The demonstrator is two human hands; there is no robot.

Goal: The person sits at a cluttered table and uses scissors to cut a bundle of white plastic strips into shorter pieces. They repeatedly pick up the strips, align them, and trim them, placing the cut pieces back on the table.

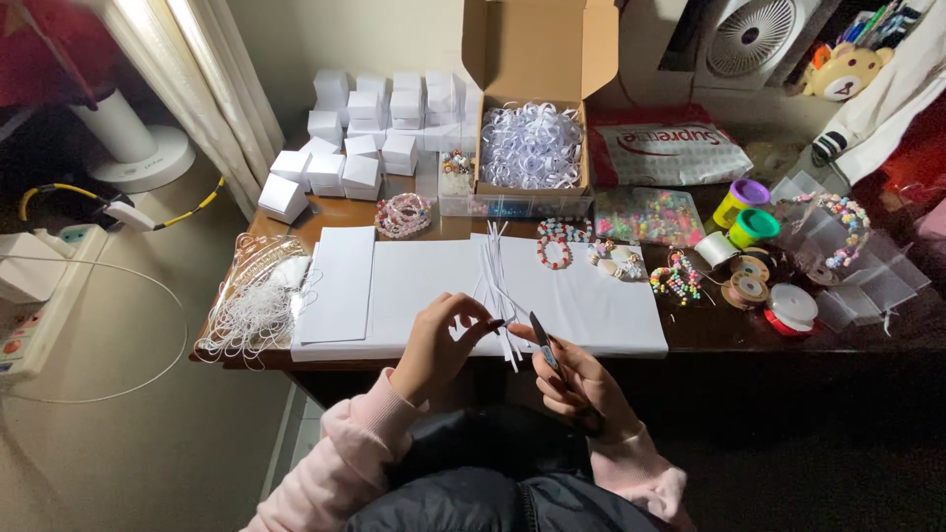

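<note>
Nearest the lens: dark padded jacket (493,483) across the lap, pink sleeves (340,458) at both wrists. Above that, right hand (581,389) wrapped around small thread snips (543,347), fingers closed on the handle, short dark blade tip pointing up and left. Left hand (439,345) just beside it, fingers pinched shut on the near end of a thin white strip (498,317), thumb and forefinger meeting at the strip, just short of the blade tip. Strip narrow, flat, pale, one of a loose bundle of white strips (495,271) fanned over a white sheet (414,286) at the near edge of the brown counter (709,330).

Left of the sheet, a tangle of white elastic cord (251,310) in clear wrapping. Behind, stacked small white boxes (360,128) and an open cardboard box (537,59) filled with curled white strips. Right of centre, beaded bracelets (557,244) in mixed colours, a clear tray of bright beads (645,215), two small tubs with purple and green lids (746,209), several thread spools (764,296). On the far right, clear plastic bags (867,276).
</note>
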